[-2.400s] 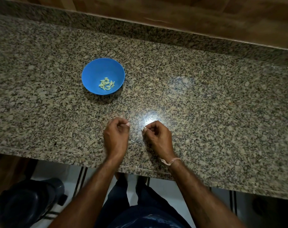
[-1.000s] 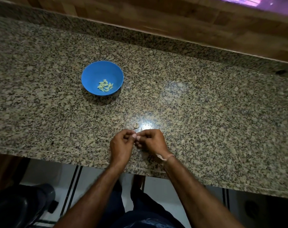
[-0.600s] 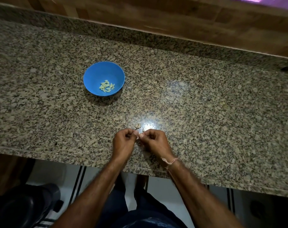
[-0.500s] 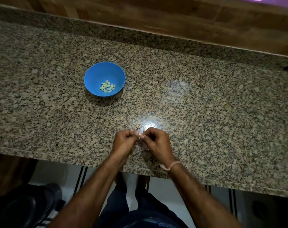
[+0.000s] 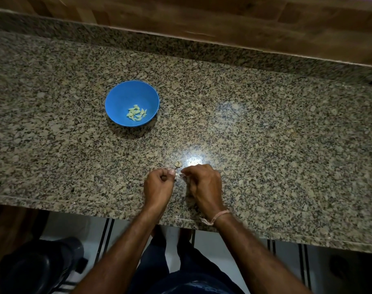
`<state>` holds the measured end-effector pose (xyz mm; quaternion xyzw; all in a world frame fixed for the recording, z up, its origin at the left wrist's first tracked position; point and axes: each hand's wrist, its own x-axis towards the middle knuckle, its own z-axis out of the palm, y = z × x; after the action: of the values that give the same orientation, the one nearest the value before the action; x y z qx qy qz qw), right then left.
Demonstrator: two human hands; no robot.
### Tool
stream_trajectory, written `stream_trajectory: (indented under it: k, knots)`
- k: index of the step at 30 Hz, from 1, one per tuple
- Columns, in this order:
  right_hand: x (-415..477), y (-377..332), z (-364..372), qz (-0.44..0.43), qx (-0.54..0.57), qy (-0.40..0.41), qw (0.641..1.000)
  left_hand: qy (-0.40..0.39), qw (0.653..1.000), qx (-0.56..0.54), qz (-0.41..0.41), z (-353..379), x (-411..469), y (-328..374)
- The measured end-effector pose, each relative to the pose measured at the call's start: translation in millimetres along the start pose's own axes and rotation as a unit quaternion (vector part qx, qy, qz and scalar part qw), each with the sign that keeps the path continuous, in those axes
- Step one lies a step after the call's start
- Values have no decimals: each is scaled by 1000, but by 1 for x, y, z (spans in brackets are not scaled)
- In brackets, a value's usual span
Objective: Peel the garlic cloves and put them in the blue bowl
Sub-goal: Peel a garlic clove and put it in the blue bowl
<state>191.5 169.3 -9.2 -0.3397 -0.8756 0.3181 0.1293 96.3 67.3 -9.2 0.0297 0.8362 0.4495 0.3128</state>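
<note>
The blue bowl [image 5: 121,96] stands on the granite counter at the left of centre, with several pale peeled garlic cloves [image 5: 136,113] lying in its bottom. Near the counter's front edge my left hand [image 5: 158,185] and my right hand [image 5: 204,184] are curled, fingertips nearly touching. A small pale garlic clove [image 5: 178,175] is pinched between the fingertips of both hands. Most of it is hidden by the fingers. A small scrap of garlic skin [image 5: 178,164] lies on the counter just beyond my hands.
The speckled granite counter [image 5: 265,134] runs left to right, its front edge just under my wrists. A raised granite ledge and a wooden wall [image 5: 223,20] bound the far side. A dark round object [image 5: 36,266] sits on the floor at lower left.
My hands, apart 2.4 s ago, have come together and stay pinched on the clove. The skin scrap now lies on the counter beyond them. The bowl has not moved.
</note>
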Motion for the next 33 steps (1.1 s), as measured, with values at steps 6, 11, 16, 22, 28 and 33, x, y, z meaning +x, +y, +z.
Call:
stream_trajectory:
  k: [6,11,16,22,28,33]
  knots:
    - [2,-4,0,56,46,-21,997,7,1000,19,23,-1,-3,10]
    - [11,-12,-7,201,353,-122,906,8,999,6,34,-1,-3,13]
    - [3,-12,-15,287,522,-168,785,-6,999,-23,44,-5,-5,18]
    - [0,-8,-4,61,193,-65,977,-79,984,-111,-112,-8,0,11]
    - [11,-18,-24,311,503,-204,780,49,978,72,192,-15,-13,20]
    - [4,-15,-15,188,303,-126,926,-47,999,2,19,-18,-1,13]
